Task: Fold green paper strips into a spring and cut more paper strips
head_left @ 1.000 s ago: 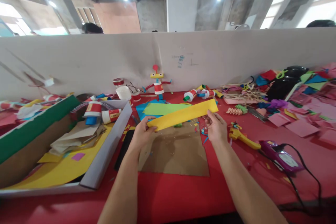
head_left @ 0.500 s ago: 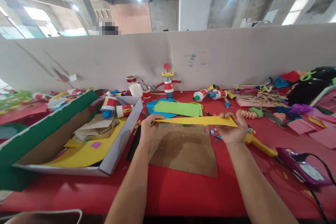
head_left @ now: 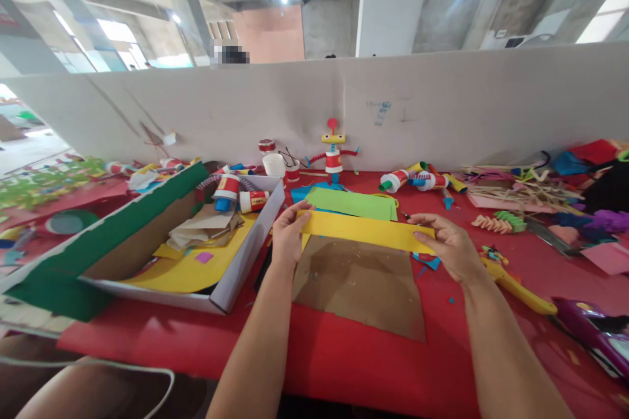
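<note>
A long yellow paper strip [head_left: 363, 230] lies across the far edge of a brown cardboard sheet [head_left: 361, 285] on the red table. My left hand [head_left: 289, 236] pinches the strip's left end, thumb on top. My right hand [head_left: 449, 245] grips its right end, fingers curled over the edge. Just beyond the strip lie a green sheet [head_left: 351, 203] and a blue sheet [head_left: 302, 194].
An open box [head_left: 230, 275] with yellow paper, brown scraps and paper-cup figures stands at the left. A paper-cup robot figure [head_left: 333, 155] stands by the white partition. A yellow glue gun [head_left: 515, 285] and a purple device [head_left: 592, 334] lie at the right among paper scraps.
The strip, held tilted up at the right a second ago, has been turned and brought down flat over the cardboard's far edge. The camera has swung left.
</note>
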Action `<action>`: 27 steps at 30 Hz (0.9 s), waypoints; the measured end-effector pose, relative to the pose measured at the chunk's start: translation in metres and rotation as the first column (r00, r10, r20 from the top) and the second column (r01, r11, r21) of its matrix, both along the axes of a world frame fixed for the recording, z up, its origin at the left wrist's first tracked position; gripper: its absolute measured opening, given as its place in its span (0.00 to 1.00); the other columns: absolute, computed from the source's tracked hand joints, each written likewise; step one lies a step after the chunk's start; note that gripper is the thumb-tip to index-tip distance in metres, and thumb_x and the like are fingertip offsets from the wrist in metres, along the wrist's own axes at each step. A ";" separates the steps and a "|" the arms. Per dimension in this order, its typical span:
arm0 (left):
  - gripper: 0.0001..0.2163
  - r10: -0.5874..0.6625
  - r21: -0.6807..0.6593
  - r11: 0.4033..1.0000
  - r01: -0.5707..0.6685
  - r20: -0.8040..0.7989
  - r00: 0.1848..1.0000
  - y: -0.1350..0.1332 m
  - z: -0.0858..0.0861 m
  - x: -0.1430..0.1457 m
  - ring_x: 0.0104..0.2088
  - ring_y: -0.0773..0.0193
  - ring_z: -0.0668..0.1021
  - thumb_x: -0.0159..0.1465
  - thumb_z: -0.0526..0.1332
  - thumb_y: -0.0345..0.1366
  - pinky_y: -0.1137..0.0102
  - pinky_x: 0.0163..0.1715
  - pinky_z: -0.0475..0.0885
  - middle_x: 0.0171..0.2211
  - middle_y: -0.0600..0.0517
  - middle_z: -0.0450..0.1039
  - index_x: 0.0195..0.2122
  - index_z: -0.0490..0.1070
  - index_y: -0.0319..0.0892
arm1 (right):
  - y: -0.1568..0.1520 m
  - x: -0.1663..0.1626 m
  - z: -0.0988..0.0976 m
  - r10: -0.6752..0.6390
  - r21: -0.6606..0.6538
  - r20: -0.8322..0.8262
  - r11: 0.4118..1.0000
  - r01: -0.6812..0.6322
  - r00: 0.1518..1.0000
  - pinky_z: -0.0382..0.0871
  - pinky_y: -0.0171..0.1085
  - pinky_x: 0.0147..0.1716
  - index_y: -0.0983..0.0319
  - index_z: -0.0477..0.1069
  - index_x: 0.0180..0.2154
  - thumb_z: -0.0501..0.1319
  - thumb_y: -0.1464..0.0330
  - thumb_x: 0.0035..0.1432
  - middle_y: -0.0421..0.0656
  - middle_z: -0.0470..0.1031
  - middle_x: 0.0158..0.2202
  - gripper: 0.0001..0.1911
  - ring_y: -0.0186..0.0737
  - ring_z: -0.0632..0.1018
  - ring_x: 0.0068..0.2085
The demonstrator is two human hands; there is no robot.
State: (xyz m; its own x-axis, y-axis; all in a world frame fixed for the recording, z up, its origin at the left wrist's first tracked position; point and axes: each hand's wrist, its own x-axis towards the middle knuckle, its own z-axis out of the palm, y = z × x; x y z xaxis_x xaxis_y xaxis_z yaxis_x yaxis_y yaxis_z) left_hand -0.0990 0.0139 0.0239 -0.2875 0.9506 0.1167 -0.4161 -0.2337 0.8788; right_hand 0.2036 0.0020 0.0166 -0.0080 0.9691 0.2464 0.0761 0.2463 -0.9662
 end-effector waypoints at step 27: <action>0.24 -0.291 -0.161 0.952 0.261 -0.214 0.932 -0.007 0.002 0.016 0.28 0.67 0.76 0.46 0.68 0.35 0.73 0.30 0.67 0.29 0.49 0.75 0.45 0.68 0.38 | -0.017 -0.070 0.010 0.454 -0.205 0.231 0.888 -0.413 0.861 0.69 0.39 0.38 0.55 0.75 0.39 0.60 0.56 0.50 0.42 0.77 0.41 0.16 0.44 0.75 0.42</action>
